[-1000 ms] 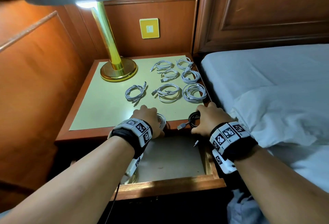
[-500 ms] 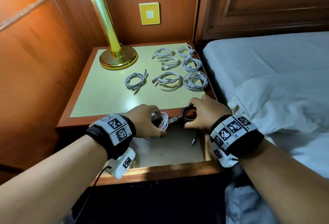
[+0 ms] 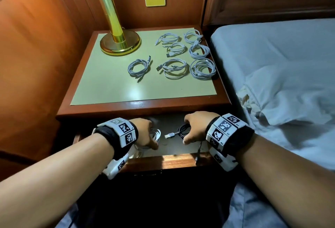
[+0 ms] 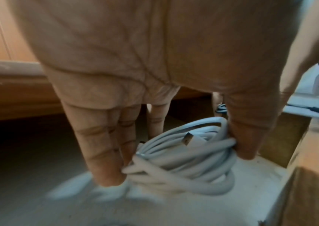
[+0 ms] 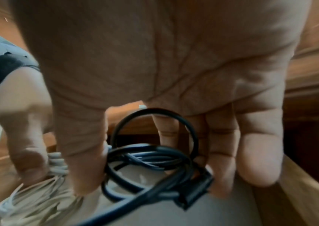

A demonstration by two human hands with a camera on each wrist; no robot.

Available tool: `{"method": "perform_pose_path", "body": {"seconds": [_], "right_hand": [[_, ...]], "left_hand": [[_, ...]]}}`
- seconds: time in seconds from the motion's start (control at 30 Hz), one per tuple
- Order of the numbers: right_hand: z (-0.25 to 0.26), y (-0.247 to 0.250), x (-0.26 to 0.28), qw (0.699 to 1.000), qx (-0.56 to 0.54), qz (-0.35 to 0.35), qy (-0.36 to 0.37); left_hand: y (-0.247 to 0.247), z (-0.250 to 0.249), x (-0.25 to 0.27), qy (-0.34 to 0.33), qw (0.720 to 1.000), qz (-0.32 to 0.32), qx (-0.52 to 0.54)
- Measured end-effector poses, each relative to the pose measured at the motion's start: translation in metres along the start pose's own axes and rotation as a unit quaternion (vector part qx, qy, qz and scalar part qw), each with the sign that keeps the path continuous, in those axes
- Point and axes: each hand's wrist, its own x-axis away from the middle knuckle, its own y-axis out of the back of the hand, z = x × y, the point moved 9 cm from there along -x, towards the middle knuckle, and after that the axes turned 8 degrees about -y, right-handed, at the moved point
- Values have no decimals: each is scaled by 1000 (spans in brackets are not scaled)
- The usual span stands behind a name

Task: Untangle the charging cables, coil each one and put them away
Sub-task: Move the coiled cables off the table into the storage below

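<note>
White and black cable coils go into the open drawer (image 3: 174,157) of a bedside table (image 3: 145,107) as we lower one bundle in each hand. Our left hand (image 3: 145,133) pinches the white coil (image 4: 185,160) between thumb and fingers, and it looks to be resting on the drawer floor or just above it. Our right hand (image 3: 197,126) curls round the black coil (image 5: 151,159), with its USB plug (image 3: 170,135) sticking out toward the left hand and a loose tail (image 3: 198,152) draped over the drawer's front edge. We judge this to be the putting-away step for these two cables. The next move calls for us to set both coils down side by side, let go without springing the loops, and tuck the dangling tail inside so the drawer can close. Seven more white coils (image 3: 174,68) lie on the tabletop, well apart from the drawer, and are yet to be stowed. A brass lamp (image 3: 119,42) stands at the back left of the top, clear of the coils. The bed (image 3: 272,55) sits close on the right and leaves our right arm little room. The table's overhang shades the back of the drawer, so what lies there we cannot tell.
</note>
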Motion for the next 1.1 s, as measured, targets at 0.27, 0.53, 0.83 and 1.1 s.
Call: {"method": "perform_pose_path", "body": {"seconds": [0.27,0.53,0.83,1.1], "right_hand": [[-11,-9,-28,998,-42,14,-51],[-3,-20,-36,997,40,48,-35],[5,-30,-43,998,44,41,-3],[8,-38,-51,996,52,76,13]], "left_hand": [[-15,-3,-26,6,999,14,-32],[-19,-11,-39,1,998,27,-63],[-19,-23,-46,-37,996,26,-82],[-29,-32,-48,-75,991,57,-97]]}}
